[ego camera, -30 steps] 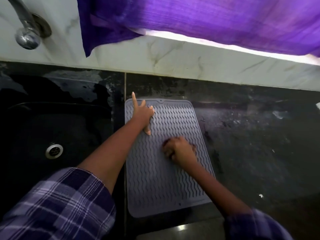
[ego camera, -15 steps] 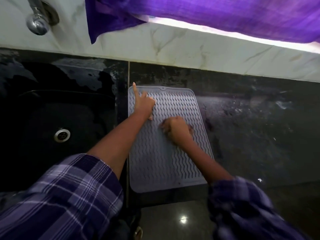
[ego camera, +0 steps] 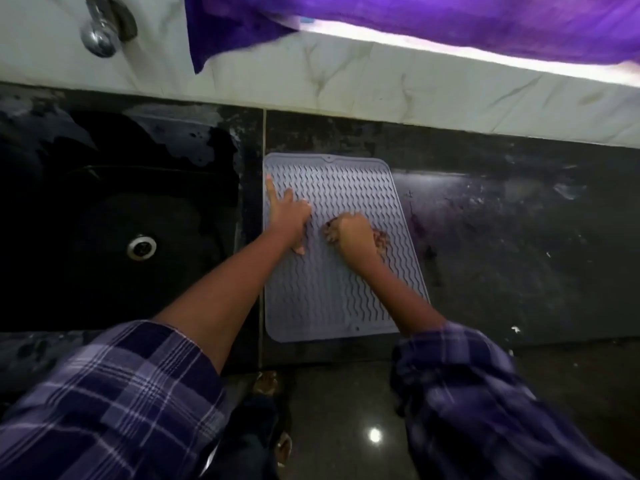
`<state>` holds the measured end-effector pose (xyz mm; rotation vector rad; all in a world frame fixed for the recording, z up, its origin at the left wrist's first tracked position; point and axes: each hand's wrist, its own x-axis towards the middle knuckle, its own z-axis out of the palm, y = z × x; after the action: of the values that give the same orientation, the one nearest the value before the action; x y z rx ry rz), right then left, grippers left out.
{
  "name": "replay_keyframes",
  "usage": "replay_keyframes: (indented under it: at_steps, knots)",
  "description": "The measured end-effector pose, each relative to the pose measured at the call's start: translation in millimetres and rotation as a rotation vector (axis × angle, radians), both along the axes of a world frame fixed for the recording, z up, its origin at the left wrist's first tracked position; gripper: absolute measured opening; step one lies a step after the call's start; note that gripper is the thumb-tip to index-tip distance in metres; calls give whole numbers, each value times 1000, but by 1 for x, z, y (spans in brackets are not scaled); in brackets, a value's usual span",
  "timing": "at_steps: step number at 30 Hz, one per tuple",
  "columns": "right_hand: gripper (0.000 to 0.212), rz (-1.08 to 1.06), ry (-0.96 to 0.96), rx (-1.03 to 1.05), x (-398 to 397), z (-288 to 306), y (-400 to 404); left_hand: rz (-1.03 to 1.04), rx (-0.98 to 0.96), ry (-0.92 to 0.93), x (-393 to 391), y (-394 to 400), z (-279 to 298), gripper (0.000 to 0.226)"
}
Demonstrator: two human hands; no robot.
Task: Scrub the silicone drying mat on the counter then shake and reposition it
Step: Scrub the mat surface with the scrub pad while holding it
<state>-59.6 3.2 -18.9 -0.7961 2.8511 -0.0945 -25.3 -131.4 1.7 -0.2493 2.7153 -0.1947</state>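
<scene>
A grey silicone drying mat point(ego camera: 349, 289) with wavy ridges lies flat on the dark counter, just right of the sink. My left hand point(ego camera: 289, 216) presses on the mat's left part, fingers spread, index finger pointing to the far left corner. My right hand point(ego camera: 353, 233) is closed on a dark reddish scrubber point(ego camera: 381, 241) that peeks out at its right side, pressed onto the middle of the mat.
A black sink point(ego camera: 114, 244) with a round drain point(ego camera: 141, 247) lies to the left, a chrome tap point(ego camera: 102, 32) above it. The dark wet counter point(ego camera: 519, 244) stretches right. A purple cloth point(ego camera: 415, 19) hangs over the pale marble ledge point(ego camera: 381, 84) behind.
My right hand with the scrubber has slid a little up the mat towards my left hand. The camera has tilted down, so more floor and sleeves show.
</scene>
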Motion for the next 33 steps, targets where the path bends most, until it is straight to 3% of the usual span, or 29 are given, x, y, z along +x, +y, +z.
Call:
replay_keyframes:
  at_steps: [4,8,12,17,19,22,25,29,33]
  knots:
    - [20,71,-174,-74,88,5,73,10,-31,-19,4,7,4,91]
    - [18,102,-498,136,77,37,82,31,-93,-15,14,13,7,92]
    - [18,-5,-289,-117,9,46,28,58,-72,-3,21,17,6,82]
    - [21,-9,11,27,17,-2,14,67,-102,-22,23,16,5,90]
    - [19,6,-67,12,49,-5,40,68,-87,-28,23,15,6,94]
    - [19,35,-375,13,98,8,83,73,-79,-33,22,12,7,99]
    - [17,114,-528,58,77,34,87,24,-84,-48,21,12,8,104]
    - [20,-21,-307,-214,-5,51,37,-48,-130,-76,10,12,5,113]
    - [23,-89,-60,15,-24,11,16,-83,-180,-120,-3,10,-1,118]
